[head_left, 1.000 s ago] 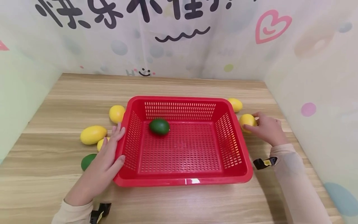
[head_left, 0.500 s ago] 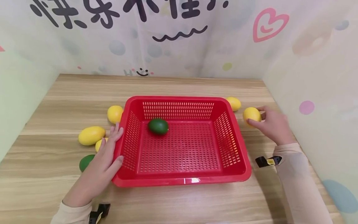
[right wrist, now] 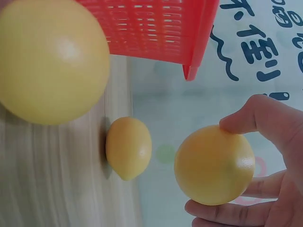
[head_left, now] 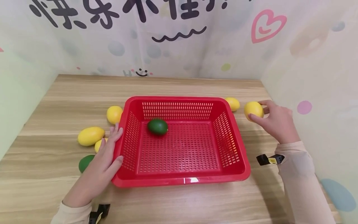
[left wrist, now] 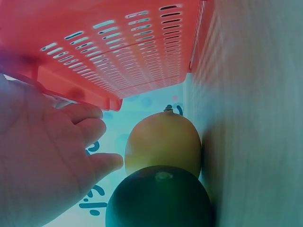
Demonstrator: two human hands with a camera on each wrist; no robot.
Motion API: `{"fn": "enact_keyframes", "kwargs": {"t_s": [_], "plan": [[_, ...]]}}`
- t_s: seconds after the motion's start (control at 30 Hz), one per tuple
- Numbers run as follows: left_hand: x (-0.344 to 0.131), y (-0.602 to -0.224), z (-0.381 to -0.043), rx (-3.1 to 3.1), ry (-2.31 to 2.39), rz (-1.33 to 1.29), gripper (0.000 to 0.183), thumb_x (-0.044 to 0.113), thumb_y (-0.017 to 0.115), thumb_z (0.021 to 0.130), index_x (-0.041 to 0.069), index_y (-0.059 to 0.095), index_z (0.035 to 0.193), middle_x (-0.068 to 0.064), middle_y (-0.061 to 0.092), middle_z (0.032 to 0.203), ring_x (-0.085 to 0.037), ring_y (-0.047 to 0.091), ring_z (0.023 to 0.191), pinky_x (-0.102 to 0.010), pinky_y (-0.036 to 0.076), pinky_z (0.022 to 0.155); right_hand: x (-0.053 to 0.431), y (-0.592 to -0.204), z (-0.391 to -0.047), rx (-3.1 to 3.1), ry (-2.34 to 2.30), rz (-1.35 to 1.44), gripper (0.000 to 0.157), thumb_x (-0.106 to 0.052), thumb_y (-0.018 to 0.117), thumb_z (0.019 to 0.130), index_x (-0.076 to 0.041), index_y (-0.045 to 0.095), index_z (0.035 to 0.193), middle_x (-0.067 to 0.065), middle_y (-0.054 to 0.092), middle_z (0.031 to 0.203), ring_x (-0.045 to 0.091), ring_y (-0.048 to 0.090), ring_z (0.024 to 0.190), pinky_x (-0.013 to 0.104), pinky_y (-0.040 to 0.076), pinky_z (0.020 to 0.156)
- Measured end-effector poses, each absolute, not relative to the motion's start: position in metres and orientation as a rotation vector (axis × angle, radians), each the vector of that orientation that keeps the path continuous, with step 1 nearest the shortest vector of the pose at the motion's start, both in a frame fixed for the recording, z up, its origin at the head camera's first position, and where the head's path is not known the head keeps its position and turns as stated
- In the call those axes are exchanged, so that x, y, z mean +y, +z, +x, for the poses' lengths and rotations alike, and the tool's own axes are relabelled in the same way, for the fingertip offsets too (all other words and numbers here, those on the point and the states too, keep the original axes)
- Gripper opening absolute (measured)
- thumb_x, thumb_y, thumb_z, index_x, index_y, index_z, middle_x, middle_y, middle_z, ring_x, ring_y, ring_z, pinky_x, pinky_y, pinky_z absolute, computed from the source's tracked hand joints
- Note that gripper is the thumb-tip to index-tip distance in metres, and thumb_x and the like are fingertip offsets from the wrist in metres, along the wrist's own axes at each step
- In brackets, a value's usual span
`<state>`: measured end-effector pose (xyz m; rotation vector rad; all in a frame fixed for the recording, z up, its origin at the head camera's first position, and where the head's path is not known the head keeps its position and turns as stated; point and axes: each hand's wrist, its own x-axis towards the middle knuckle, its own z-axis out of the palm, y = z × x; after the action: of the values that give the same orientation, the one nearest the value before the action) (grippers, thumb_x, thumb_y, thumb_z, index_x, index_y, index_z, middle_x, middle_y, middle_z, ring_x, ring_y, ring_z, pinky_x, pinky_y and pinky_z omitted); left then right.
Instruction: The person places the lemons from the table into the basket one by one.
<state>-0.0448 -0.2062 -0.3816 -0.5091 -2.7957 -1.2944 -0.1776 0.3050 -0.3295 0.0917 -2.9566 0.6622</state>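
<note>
My right hand [head_left: 279, 121] pinches a round yellow fruit [head_left: 253, 111] between thumb and fingers, raised above the table right of the red plastic basket [head_left: 179, 179]. In the right wrist view the thumb lies on one side of this fruit [right wrist: 214, 164], fingertips on the other. A lemon [head_left: 232, 104] lies by the basket's back right corner. My left hand [head_left: 98, 168] rests with straight fingers along the basket's left rim. Inside the basket, towards its back left, lies a dark green fruit [head_left: 158, 127] resembling an avocado.
Left of the basket lie a round yellow fruit [head_left: 114, 114], a lemon [head_left: 91, 136], a partly hidden yellow fruit [head_left: 98, 145] and a green fruit [head_left: 85, 163]. Close to the right wrist camera is another large yellow fruit [right wrist: 52, 61]. A printed cloth [head_left: 179, 59] stands behind the table.
My right hand has lifted the round yellow fruit from beside the basket's right wall, moving up and away to the right. The left hand keeps its place on the rim.
</note>
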Motion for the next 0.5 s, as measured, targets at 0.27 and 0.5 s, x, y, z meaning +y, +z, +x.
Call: {"fn": "enact_keyframes", "kwargs": {"t_s": [0.27,0.5], "plan": [[-0.206,-0.380,-0.044,-2.794,-1.308,-0.500,0.079,0.006,0.053,0.100,0.015,0.011,0.167,-0.009,0.007,0.173,-0.035,0.000,0.158,-0.054,-0.002,0.126,0.304,-0.319,-0.179,-2.929,0.678,0.059,0.069,-0.041,0.071,0.094,0.005,0.051,0.142,0.037,0.063,0.116,0.053,0.050,0.107,0.070,0.025,0.099],[-0.206,-0.379,-0.043,-2.801,-1.320,-0.484,0.080,0.007,0.054,0.099,0.014,0.011,0.166,-0.010,0.009,0.173,-0.034,0.001,0.158,-0.055,-0.002,0.126,0.298,-0.310,-0.176,-2.844,0.711,0.071,0.063,-0.036,0.072,0.093,0.002,0.055,0.140,0.035,0.065,0.114,0.053,0.048,0.107,0.066,0.028,0.097]]}}
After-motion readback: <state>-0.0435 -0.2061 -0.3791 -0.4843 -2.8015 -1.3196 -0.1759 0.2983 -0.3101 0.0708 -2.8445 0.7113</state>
